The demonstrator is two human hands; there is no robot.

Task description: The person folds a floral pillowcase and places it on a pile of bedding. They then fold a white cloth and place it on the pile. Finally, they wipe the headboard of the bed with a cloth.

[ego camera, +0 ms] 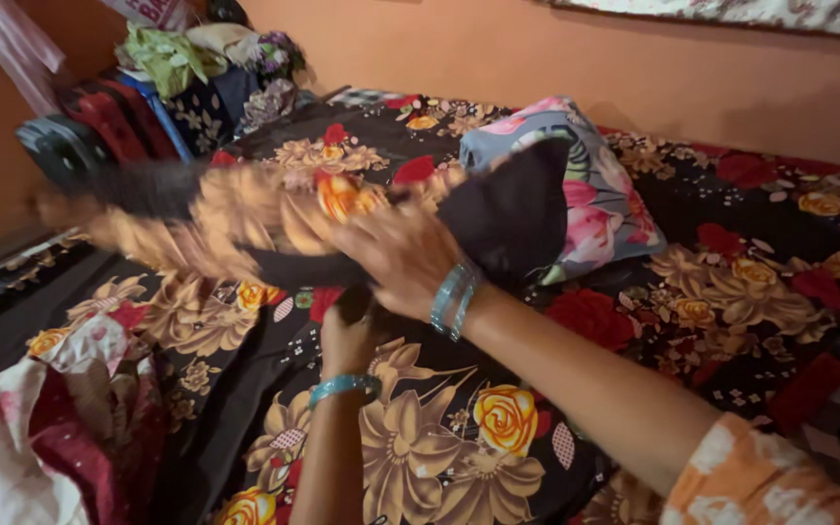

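Orange-walled room, bed (pixel 731 292) under black floral sheet. Right hand (pixel 401 258) grip closed on blurred floral pillow (pixel 274 219) above bed; left hand (pixel 347 335) beneath, grip unclear. Second pillow (pixel 600 194) behind.

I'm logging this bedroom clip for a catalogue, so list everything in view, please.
Floral pillow: one, black with orange and red flowers, blurred, held above the bed.
Second pillow: one, grey-blue with pink flowers, behind it.
Bedsheet: one, black floral, covering the bed.
Clothes pile: several, mixed colours, far left corner.
Cloth: white and red, lower left.
Wall: orange.
Right hand: blue bangles, grip on the floral pillow.
Left hand: blue bangle, beneath the pillow.
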